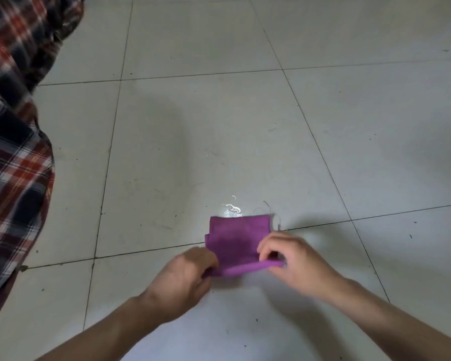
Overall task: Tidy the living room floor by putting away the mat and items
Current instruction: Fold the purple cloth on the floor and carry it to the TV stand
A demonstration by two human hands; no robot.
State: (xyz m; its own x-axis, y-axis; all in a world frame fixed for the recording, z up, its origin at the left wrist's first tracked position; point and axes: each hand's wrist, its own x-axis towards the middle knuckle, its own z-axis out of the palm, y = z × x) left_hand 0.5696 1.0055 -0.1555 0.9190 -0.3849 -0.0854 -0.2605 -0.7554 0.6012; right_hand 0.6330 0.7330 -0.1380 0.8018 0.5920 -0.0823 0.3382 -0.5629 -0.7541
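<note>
On the glossy tiled floor (219, 126), both hands pinch a soft, folded purple cloth (235, 238).

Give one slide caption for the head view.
Left hand and right hand pinch a folded purple cloth on the tiled floor.

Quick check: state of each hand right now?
Left hand: fingers curled on the near edge of the purple cloth.
Right hand: pinches the same edge of the cloth.

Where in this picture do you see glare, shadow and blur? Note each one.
Head view: glare on the floor just beyond the purple cloth; soft shadows beneath the left hand and right hand, both slightly motion-blurred; plaid fabric at left also blurred.
</note>
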